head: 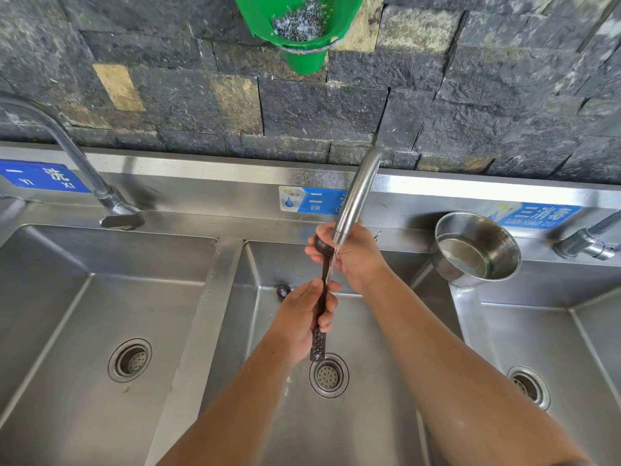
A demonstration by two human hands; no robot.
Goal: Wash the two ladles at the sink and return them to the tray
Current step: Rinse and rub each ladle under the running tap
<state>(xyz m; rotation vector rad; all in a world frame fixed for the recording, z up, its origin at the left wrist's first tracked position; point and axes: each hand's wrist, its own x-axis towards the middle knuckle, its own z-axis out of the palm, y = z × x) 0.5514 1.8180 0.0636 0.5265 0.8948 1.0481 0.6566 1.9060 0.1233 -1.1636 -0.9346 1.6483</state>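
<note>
A dark ladle [319, 344] with a perforated handle end is held upright over the middle sink basin [369, 364]. My left hand [307, 317] grips its handle at the middle. My right hand [353, 255] wraps around the bowl end at the top, just under the spout of the middle tap [356, 196]. A thin stream of water runs from the spout down along the ladle. Only one ladle is in view, and no tray is visible.
A steel bowl [477, 250] with some water stands on the ledge between the middle and right basins. Empty left basin [84, 331] with its own tap [67, 153]. A right-hand tap [588, 240]. A green basket [302, 28] with steel wool hangs on the stone wall.
</note>
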